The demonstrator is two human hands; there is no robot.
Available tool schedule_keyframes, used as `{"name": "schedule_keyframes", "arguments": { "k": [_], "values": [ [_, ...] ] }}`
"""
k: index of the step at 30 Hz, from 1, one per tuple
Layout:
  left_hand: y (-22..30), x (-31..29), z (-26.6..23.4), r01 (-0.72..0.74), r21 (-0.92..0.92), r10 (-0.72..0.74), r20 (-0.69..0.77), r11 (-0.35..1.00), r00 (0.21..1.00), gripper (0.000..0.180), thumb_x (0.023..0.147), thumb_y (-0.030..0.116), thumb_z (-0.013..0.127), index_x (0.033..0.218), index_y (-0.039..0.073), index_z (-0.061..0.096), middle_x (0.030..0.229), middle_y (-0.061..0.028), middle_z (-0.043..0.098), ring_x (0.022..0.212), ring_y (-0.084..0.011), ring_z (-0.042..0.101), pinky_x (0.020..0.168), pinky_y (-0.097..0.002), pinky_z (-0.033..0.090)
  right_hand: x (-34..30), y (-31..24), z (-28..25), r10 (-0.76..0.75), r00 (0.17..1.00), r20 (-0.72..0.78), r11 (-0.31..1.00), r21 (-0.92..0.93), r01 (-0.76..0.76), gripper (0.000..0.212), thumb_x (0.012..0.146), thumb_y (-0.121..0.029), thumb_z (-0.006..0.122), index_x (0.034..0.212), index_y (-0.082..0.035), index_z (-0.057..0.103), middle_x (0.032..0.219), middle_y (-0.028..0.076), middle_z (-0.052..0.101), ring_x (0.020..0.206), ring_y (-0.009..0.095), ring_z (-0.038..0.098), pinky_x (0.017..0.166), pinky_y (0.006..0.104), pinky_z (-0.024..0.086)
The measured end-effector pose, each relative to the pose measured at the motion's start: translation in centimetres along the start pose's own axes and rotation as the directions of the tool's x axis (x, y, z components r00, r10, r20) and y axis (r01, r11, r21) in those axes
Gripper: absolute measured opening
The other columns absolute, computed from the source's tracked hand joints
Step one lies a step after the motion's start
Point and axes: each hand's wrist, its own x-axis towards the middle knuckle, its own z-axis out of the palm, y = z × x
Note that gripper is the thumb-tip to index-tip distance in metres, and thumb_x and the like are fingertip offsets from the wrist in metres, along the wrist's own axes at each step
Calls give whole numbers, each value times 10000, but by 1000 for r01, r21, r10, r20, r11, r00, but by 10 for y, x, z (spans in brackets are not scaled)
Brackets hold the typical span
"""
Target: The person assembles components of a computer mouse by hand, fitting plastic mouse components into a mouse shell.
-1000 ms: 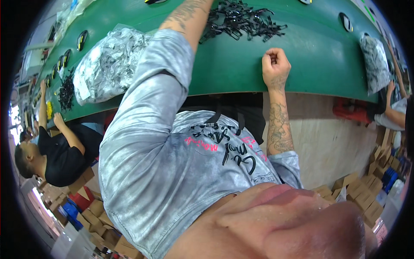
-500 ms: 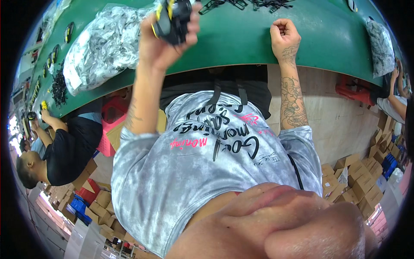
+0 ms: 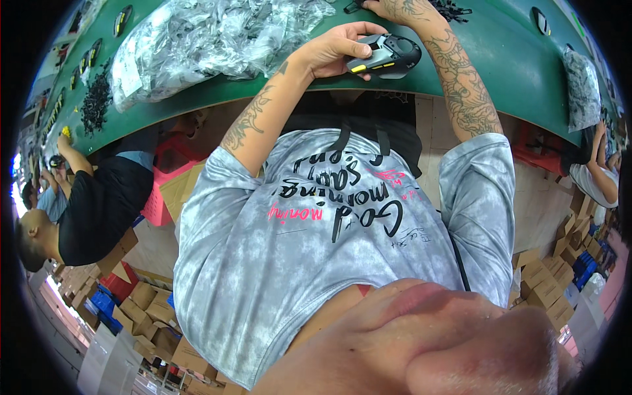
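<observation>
My left hand (image 3: 339, 52) grips a computer mouse (image 3: 388, 58), black and grey with yellow strips, near the table's front edge. The thumb lies on the mouse's near end, with fingers behind and under it. At the upper edge of the view, my right hand (image 3: 403, 9) reaches over the table, partly cut off by the frame. Its fingertips appear pinched on a small black plastic part (image 3: 354, 6). More black plastic parts (image 3: 453, 10) lie in a loose heap to the right of that hand.
A big clear bag of wrapped pieces (image 3: 197, 52) covers the green table (image 3: 500, 72) on the left. Beyond it are a black heap (image 3: 97, 99) and several mice (image 3: 122, 21). Another bag (image 3: 582, 89) lies right. A seated person (image 3: 105, 204) works at left; cardboard boxes (image 3: 543, 289) stand behind.
My left hand has brought the mouse down and to the right, in front of me. My right hand has left its fist on the table and reached forward and left to the black parts.
</observation>
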Motion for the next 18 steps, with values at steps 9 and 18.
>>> {"name": "schedule_keyframes", "arguments": {
  "k": [9,18],
  "values": [
    [-1,-2,10,-215,-130,199,-129,968,972,648,894,-90,657,1490,12,425,1385,-154,590,1107,-296,692,964,-475,603,-28,38,-4,545,818,-182,242,969,55,227,946,-65,744,1162,4,740,949,17,740,783,64,651,713,215,528],
    [-5,2,-5,-244,-236,208,-169,940,963,684,886,-152,618,1511,18,398,1455,-153,556,1287,-315,610,1028,-471,571,-73,54,7,770,624,-133,201,979,-38,290,980,-150,735,1244,-27,725,976,15,724,763,54,625,684,215,546]
  ]
}}
